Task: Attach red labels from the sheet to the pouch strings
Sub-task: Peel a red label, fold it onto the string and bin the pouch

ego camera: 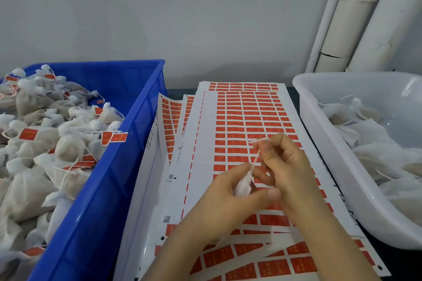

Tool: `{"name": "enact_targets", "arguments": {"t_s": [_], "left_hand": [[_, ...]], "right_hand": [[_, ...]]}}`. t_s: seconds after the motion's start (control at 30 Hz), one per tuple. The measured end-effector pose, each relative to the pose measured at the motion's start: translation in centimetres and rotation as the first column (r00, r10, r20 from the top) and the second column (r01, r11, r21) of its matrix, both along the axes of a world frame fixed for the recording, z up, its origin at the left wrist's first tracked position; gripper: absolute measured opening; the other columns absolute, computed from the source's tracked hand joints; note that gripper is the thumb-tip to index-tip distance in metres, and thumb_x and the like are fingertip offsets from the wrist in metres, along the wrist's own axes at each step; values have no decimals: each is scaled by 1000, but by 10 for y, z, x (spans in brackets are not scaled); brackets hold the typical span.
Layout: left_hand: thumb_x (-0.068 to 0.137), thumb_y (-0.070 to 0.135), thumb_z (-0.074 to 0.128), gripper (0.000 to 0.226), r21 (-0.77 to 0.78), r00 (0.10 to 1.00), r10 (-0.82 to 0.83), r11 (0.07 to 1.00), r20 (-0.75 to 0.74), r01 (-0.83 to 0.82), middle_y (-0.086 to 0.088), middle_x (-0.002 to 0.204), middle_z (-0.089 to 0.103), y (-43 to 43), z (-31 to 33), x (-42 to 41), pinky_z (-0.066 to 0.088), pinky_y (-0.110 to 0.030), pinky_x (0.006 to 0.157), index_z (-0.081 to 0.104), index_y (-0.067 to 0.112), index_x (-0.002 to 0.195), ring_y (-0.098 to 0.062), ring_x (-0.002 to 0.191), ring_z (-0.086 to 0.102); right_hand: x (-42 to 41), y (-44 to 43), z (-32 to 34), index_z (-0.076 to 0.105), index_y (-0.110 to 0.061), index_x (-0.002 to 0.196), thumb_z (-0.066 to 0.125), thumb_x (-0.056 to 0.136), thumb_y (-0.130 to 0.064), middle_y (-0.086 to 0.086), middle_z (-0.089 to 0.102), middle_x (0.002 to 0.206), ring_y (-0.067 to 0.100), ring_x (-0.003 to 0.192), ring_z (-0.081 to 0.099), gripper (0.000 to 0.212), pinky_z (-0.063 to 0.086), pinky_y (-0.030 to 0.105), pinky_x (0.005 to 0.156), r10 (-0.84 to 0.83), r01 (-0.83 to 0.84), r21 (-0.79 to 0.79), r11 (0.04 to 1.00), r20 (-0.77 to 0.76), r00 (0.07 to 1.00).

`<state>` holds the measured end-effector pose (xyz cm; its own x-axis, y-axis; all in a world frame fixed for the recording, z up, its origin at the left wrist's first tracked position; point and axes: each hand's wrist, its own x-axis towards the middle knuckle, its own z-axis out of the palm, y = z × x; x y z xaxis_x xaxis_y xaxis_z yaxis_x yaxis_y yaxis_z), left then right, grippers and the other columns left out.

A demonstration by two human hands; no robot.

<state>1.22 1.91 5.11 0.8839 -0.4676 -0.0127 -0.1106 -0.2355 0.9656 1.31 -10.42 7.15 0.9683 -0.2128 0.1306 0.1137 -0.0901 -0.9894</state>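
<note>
A long white sheet of red labels [242, 118] lies on the table between two bins, on top of other label sheets. Above it my left hand [226, 198] grips a small white pouch [242, 186] by its gathered neck. Its white string [255, 162] runs up to my right hand [283, 166], which pinches the string's end between thumb and fingers. No label is on this string.
A blue crate [127, 150] at the left is heaped with white pouches carrying red labels [28, 134]. A translucent white tub [324, 134] at the right holds unlabelled pouches. White pipes [356, 20] stand in the back right corner against the grey wall.
</note>
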Motion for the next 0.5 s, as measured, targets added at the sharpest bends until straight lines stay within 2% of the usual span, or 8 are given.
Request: {"name": "enact_targets", "arguments": {"t_s": [0.1, 0.2, 0.27, 0.33, 0.4, 0.43, 0.5], "left_hand": [[81, 43, 66, 11, -5, 998, -48, 999, 27, 48, 13, 69, 64, -1, -3, 3, 50, -18, 59, 64, 33, 77, -8, 64, 62], [86, 54, 56, 29, 27, 996, -88, 996, -1, 88, 11, 61, 61, 1, -1, 4, 48, -11, 59, 62, 33, 66, -2, 58, 58], [86, 61, 45, 42, -11, 988, -149, 989, -38, 149, 10, 57, 60, 2, 5, 1, 45, -8, 59, 61, 32, 60, -1, 53, 55], [83, 64, 40, 46, -43, 983, -176, 984, -59, 174, 11, 60, 62, 1, 6, -1, 44, -7, 61, 62, 30, 62, 1, 56, 57], [84, 64, 37, 42, 0, 996, -92, 996, 18, 92, 16, 73, 67, -2, 2, -1, 47, -10, 65, 65, 34, 75, 3, 71, 63], [86, 62, 39, 32, 17, 995, -6, 1000, 98, 5, 18, 80, 67, -3, 0, 0, 47, -12, 65, 63, 40, 85, 5, 79, 63], [88, 49, 51, 10, -95, 974, 152, 986, 165, -138, 18, 85, 68, -2, 1, 3, 48, -11, 59, 59, 46, 92, 3, 79, 64]], "right_hand": [[1, -9, -2, 58, -30, 81, 48, 71, -51, -11, 67, 79, 18, 87, 65, 26, 54, 45, 84, -63, 61, 49, 997, 33, 997], [4, -10, -2, 57, -32, 73, 49, 78, -45, -3, 67, 79, 21, 85, 66, 16, 54, 47, 84, -84, 77, 111, 991, 59, 995], [5, -12, -2, 56, -32, 69, 49, 87, -35, -4, 65, 73, 20, 79, 64, 19, 53, 47, 86, -89, 77, 166, 983, 61, 994], [5, -15, 1, 55, -32, 67, 47, 92, -28, -4, 61, 69, 19, 71, 58, 26, 53, 44, 87, -77, 63, 190, 980, 68, 995], [6, -18, 3, 56, -27, 72, 47, 92, -23, -2, 61, 69, 16, 64, 54, 22, 53, 39, 82, -28, 9, 237, 972, 77, 997], [5, -19, 3, 55, -22, 77, 48, 90, -24, -1, 63, 70, 13, 59, 52, 15, 53, 35, 77, 1, -24, 264, 964, 86, 996], [5, -20, 4, 55, -14, 85, 49, 83, -30, 2, 67, 73, 10, 50, 49, 17, 51, 28, 68, 55, -80, 322, 943, 89, 995]]}}
